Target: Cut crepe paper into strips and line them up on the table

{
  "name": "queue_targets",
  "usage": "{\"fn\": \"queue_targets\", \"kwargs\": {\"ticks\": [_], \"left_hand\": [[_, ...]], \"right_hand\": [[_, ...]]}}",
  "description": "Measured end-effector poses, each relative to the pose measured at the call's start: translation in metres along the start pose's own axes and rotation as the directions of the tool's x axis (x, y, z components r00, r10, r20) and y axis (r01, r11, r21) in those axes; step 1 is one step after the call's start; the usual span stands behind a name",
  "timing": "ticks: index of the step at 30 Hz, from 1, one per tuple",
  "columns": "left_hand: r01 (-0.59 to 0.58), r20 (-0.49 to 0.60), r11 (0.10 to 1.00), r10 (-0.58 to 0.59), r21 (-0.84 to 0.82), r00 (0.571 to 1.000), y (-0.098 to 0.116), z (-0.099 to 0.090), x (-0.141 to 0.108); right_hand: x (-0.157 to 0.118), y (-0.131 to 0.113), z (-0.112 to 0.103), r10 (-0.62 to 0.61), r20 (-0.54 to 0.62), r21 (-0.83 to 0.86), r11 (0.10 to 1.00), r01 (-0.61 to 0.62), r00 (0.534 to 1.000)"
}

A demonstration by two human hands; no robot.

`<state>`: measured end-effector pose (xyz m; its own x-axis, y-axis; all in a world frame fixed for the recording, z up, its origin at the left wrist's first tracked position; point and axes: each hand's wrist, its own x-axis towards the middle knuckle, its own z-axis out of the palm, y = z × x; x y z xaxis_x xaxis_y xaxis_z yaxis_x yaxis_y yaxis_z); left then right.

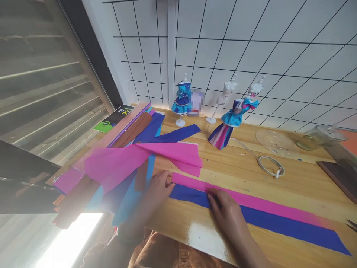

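Across the table [245, 163], strips [279, 224] run rightward and nearer, left hand [162, 183] pinching, right hand [225, 208] half-curled atop.

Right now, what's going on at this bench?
A person's left hand grips the left end of a pink strip lying along a blue strip. The right hand rests on both. Loose coloured sheets are piled to the left; small dressed mannequins stand behind.
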<state>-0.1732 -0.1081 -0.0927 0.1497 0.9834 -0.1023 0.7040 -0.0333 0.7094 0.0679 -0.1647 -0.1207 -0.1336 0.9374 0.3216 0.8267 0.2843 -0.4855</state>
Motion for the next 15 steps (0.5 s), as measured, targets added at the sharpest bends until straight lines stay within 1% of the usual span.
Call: {"fn": "queue_targets", "kwargs": {"ticks": [3,5,7,11,15], "left_hand": [[0.003,0.002,1.0,-0.003,0.007,1.0,0.001,0.0,-0.001],[0.005,0.008,1.0,-0.005,0.0,1.0,0.0,-0.001,-0.001],[0.013,0.02,1.0,-0.013,-0.015,1.0,-0.002,-0.001,0.0],[0.032,0.036,0.999,-0.031,-0.016,0.999,-0.003,-0.001,0.004],[0.061,0.026,0.998,-0.062,0.017,0.998,-0.001,-0.001,0.009]], "right_hand": [[-0.002,-0.001,0.0,0.015,-0.001,0.013,1.0,-0.015,1.0],[-0.003,-0.002,-0.001,0.003,-0.003,0.015,1.0,-0.003,1.0],[-0.003,-0.002,-0.002,-0.035,-0.021,0.001,0.999,0.035,0.999],[0.0,0.001,-0.001,-0.133,-0.069,-0.081,0.989,0.127,0.989],[0.003,0.005,0.002,-0.193,-0.071,-0.13,0.974,0.183,0.979]]}}
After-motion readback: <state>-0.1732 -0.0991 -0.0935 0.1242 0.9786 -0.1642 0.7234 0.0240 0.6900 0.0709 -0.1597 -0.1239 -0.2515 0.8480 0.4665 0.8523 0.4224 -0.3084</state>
